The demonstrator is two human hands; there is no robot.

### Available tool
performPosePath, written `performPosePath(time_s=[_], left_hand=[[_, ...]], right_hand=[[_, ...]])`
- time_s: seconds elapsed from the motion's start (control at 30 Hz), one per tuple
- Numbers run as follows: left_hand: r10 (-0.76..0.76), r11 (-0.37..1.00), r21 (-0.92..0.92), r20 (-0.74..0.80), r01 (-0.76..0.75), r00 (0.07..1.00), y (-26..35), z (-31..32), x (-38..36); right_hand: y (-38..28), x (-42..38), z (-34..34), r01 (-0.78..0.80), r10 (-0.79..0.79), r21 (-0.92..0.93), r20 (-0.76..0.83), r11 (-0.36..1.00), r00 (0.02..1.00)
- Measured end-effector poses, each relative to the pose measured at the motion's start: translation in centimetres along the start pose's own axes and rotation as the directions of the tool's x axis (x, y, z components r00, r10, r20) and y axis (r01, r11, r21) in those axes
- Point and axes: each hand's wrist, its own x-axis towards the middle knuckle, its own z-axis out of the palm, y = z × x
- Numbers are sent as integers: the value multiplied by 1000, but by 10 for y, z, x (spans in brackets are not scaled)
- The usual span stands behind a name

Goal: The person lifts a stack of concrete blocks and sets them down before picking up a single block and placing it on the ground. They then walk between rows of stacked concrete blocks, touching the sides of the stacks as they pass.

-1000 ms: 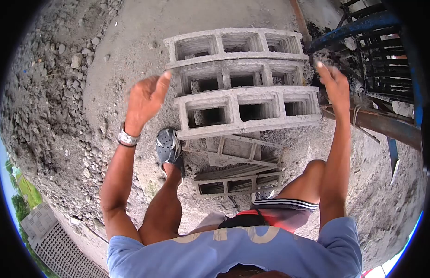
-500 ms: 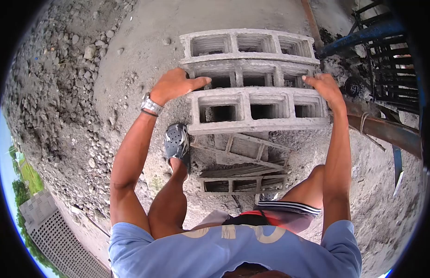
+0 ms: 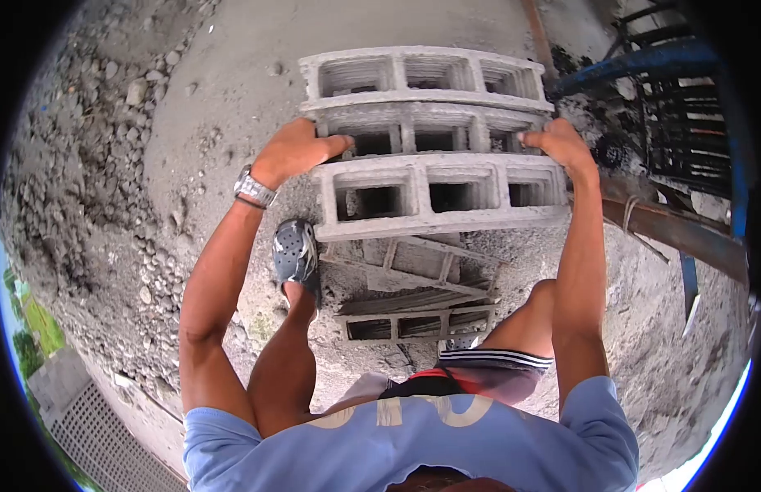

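Three rows of grey hollow concrete blocks stand close together in front of me. My left hand (image 3: 294,154) is closed on the left end of the middle concrete block (image 3: 407,131), its thumb hooked over the top edge into a hollow. At the opposite end my right hand (image 3: 565,148) grips the same block, thumb inside the right hollow and the other fingers hidden behind the end. The near concrete block (image 3: 446,223) lies on my side of it, and the far concrete block (image 3: 394,80) stands just beyond.
Broken block pieces (image 3: 409,266) lie on the ground between my feet and the stack. Loose gravel (image 3: 109,180) spreads along the left. A rusty metal beam (image 3: 684,230) and a blue metal frame (image 3: 643,66) are at the right. A block wall (image 3: 101,426) rises at lower left.
The view has shifted a little, so blocks and hands appear slightly farther left. Both hands keep their hold on the ends of the middle block.
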Motion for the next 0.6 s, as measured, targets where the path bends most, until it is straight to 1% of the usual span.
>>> performPosePath(time_s=[0.03, 0.07, 0.1, 0.13, 0.17, 0.2, 0.27, 0.3, 0.4, 0.43, 0.5, 0.53, 0.57, 0.6], left_hand=[[-18, 1000, -9, 4, 18, 1000, 1, 0, -2], [-38, 999, -20, 3, 38, 999, 3, -1, -3], [-82, 996, -19, 53, 83, 995, 6, -4, -4], [-75, 996, -45, 47, 77, 996, 4, -2, -1], [-73, 994, -75, 38, 76, 997, -1, 2, 1], [-77, 992, -101, 28, 79, 997, -1, 3, 0], [-166, 970, -147, 167, 191, 972, 3, -2, 1], [-209, 955, -159, 235, 250, 949, 13, -6, -2], [-255, 901, -286, 258, 326, 932, 46, -11, -20], [-246, 905, -289, 237, 311, 940, 51, -13, -20], [-228, 911, -301, 203, 282, 952, 52, -8, -17], [-223, 902, -329, 201, 280, 954, 42, -3, -11], [-220, 890, -360, 200, 280, 955, 27, 3, -1], [-217, 875, -394, 197, 280, 956, 24, 6, 2]], right_hand=[[-8, -3, -7, -44, 36, 59, 127, 997, 991], [-3, -3, -8, -55, 40, 98, 145, 994, 989], [-3, -5, -6, -62, 39, 136, 165, 989, 985], [-4, -5, -7, -68, 35, 172, 187, 983, 982], [-2, -10, -6, -52, 19, 212, 158, 976, 987], [-3, -8, -7, -56, 26, 210, 143, 976, 989], [2, -8, -1, -72, 46, 227, 116, 971, 992], [4, -8, -1, -63, 51, 206, 60, 977, 997], [6, -1, -12, -128, 81, 176, 254, 976, 964], [-2, -10, -15, -130, 75, 230, 237, 965, 969], [15, -4, -7, -79, 22, 333, 172, 940, 985], [18, -4, -4, -57, 3, 381, 141, 923, 990], [21, -3, -8, -60, -9, 357, 189, 932, 982], [21, -4, -6, -54, -1, 352, 154, 935, 988]])
